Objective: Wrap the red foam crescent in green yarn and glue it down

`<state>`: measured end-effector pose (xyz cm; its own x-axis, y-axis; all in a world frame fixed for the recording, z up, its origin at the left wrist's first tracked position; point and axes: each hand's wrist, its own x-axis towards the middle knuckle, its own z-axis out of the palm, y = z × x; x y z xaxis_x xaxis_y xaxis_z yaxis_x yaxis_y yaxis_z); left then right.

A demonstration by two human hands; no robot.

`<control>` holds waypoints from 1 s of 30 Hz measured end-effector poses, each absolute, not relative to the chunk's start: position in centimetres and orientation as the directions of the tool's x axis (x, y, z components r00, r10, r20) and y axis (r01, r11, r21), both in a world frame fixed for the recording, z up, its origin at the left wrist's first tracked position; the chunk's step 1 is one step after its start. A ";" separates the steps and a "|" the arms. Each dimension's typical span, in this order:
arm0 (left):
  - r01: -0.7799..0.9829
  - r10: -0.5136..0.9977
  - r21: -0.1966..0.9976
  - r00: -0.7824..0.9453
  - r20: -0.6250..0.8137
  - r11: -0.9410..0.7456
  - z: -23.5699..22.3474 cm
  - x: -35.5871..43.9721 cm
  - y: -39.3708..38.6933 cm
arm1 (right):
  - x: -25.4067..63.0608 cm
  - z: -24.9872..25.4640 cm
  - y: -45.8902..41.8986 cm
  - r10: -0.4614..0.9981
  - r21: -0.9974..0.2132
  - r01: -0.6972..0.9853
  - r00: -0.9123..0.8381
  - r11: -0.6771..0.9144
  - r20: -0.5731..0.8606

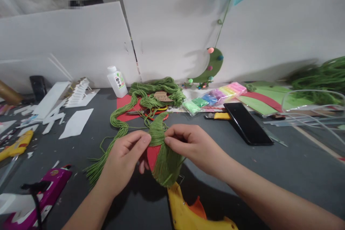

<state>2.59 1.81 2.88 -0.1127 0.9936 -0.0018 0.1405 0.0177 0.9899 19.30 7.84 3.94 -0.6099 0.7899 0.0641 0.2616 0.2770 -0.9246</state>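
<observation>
A curved red piece [153,156], its upper part wound with green yarn [156,133], is held up in front of me. My left hand [121,161] grips its left edge between thumb and fingers. On the other side, my right hand [194,145] pinches the wrapping with thumb and forefinger. More green strands [168,167] drape over the lower right of the piece. Just below lies a yellow glue gun [185,210] with an orange trigger. Behind my hands, a skein of green yarn [159,86] partly covers scissors [156,111], and its loose strands trail down left.
At left are white scraps [77,124], another yellow glue gun [20,145] and a purple power strip [54,190]. A white bottle [117,81] stands near the wall. A black phone [248,124] overlaps a yellow cutter [221,116]. A pom-pom-dotted green crescent [215,63] leans at the back.
</observation>
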 end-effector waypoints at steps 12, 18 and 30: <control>-0.164 0.981 0.968 0.008 -0.193 0.192 2.7 2.5 1.8 | 20.3 4.4 9.1 0.764 -0.910 0.259 -0.639 0.325 0.091; -0.127 0.980 0.974 -0.042 -0.196 0.189 3.0 2.5 1.6 | 20.0 4.5 8.7 0.787 -0.880 0.296 -0.603 0.371 0.129; 0.097 0.981 0.976 -0.039 -0.191 0.194 3.5 2.3 1.6 | 19.7 4.7 7.7 0.757 -0.808 0.390 -0.646 0.442 0.102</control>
<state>2.26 1.65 3.54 -0.0389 0.9807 -0.1914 0.0974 0.1943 0.9761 19.74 7.71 4.65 -0.6458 0.7566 0.1024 0.3901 0.4423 -0.8076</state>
